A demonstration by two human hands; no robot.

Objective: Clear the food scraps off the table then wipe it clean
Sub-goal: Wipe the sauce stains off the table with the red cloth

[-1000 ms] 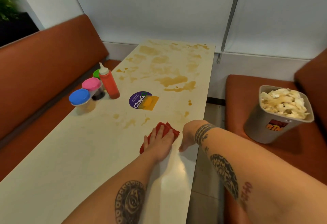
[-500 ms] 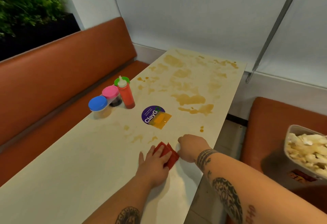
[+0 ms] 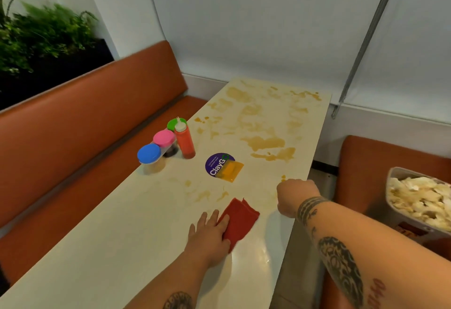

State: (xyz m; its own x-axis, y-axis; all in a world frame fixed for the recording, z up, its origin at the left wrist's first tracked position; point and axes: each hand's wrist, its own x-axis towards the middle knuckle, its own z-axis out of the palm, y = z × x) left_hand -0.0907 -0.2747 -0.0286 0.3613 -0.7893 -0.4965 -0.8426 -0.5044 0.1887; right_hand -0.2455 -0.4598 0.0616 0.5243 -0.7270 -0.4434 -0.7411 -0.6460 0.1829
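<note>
Red cloth [image 3: 240,220] under left hand [image 3: 210,234], fingers flat, pressing; right hand [image 3: 296,196] fisted near table [image 3: 122,247] edge.

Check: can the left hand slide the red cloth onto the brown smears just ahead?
Probably yes. The left hand presses the red cloth; the smears lie just beyond, bare table between.

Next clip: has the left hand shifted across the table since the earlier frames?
Yes. The left hand has slid left, away from the table's right edge, now pressing only the red cloth's near-left part.
</note>
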